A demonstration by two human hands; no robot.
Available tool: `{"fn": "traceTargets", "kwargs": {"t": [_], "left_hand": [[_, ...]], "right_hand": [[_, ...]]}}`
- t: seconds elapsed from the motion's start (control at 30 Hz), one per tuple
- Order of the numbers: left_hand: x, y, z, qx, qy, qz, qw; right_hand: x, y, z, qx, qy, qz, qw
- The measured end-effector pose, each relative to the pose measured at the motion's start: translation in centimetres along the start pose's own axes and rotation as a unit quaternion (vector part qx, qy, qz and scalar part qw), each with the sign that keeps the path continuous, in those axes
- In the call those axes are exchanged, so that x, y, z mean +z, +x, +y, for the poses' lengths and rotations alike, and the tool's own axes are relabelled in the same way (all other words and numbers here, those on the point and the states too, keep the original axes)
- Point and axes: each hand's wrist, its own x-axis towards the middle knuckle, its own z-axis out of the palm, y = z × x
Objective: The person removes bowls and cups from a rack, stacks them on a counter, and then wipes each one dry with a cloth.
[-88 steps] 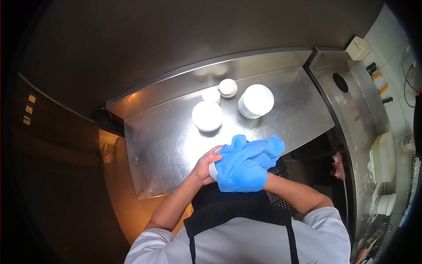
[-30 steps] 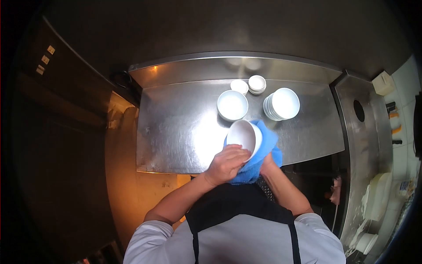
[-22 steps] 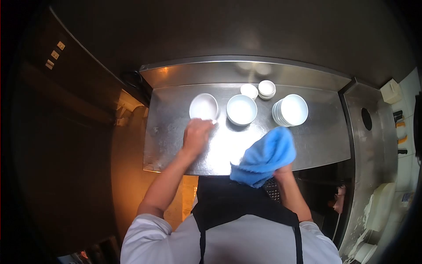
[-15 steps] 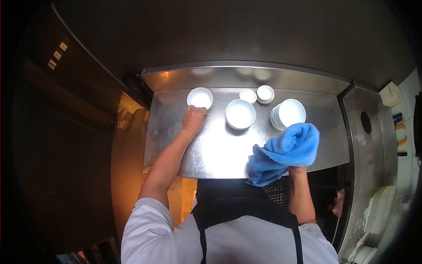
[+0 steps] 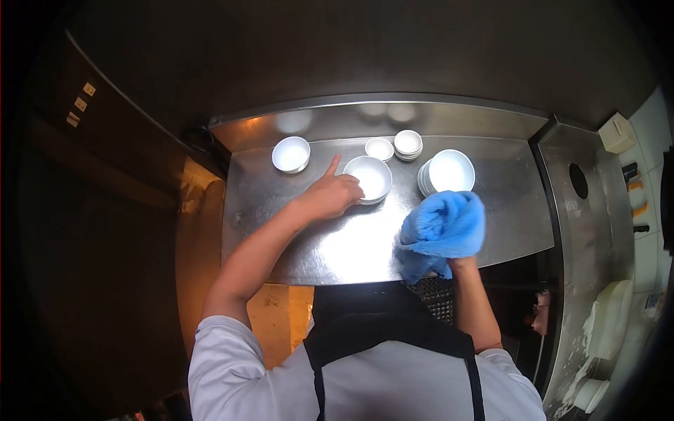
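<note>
My left hand (image 5: 333,194) rests on the near rim of a white bowl (image 5: 370,177) in the middle of the steel counter (image 5: 351,238), index finger stretched out. A second white bowl (image 5: 291,154) stands alone at the back left, apart from my hand. My right hand (image 5: 460,263) is wrapped in a bunched blue cloth (image 5: 444,228), held over the counter's front right. Behind the cloth stands a stack of white plates (image 5: 447,170). Two small white dishes (image 5: 380,148) and a short stack of them (image 5: 408,142) sit at the back.
A raised steel backsplash (image 5: 379,112) runs behind the counter. To the right is a steel unit with a round hole (image 5: 578,181). A black perforated mat (image 5: 435,289) hangs below the front edge. A dark wall is on the left.
My left hand carried the wiped bowl to the back left, let it go, and came right onto the middle bowl. My right hand kept the blue cloth and swung right, then back a little.
</note>
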Motion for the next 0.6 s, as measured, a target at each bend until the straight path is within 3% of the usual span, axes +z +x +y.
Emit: {"fn": "traceTargets", "kwargs": {"t": [0.03,0.1,0.17,0.23,0.3,0.33,0.37,0.4,0.5,0.53,0.6], "left_hand": [[-0.2,0.2,0.2,-0.012,-0.028,0.001,1.000],[-0.5,0.5,0.5,-0.035,-0.084,0.003,0.996],[0.0,0.4,1.4,-0.036,-0.113,0.121,0.986],[-0.1,0.3,3.4,-0.024,-0.124,0.225,0.966],[-0.6,0.2,7.2,-0.005,-0.124,0.312,0.942],[-0.2,0.1,9.0,0.028,-0.076,0.339,0.937],[1.7,0.0,10.2,0.012,-0.131,0.360,0.923],[3.4,-0.3,11.0,-0.004,-0.184,0.382,0.906],[2.6,-2.5,12.8,-0.131,-0.299,0.285,0.901],[2.8,-2.6,12.6,-0.153,-0.464,0.303,0.819],[3.6,-2.6,12.1,-0.181,-0.739,0.312,0.568]], "right_hand": [[0.6,-0.7,1.0,-0.006,0.001,-0.028,1.000],[2.1,-2.0,3.6,0.081,0.072,-0.072,0.991],[2.3,-1.4,1.1,0.201,0.110,-0.148,0.962],[3.8,-1.5,-0.7,0.168,0.028,-0.151,0.974],[6.1,-3.5,-1.4,-0.029,-0.164,-0.063,0.984],[6.1,-3.4,-2.2,0.001,-0.160,-0.112,0.981],[6.2,-3.2,-3.1,0.031,-0.157,-0.160,0.974],[6.2,-4.3,-1.3,0.003,-0.137,-0.150,0.979],[6.1,-6.0,2.3,-0.050,-0.067,-0.123,0.989],[5.8,-5.9,2.0,-0.042,-0.041,-0.118,0.991],[4.2,-5.2,0.2,0.047,0.017,-0.125,0.991]]}}
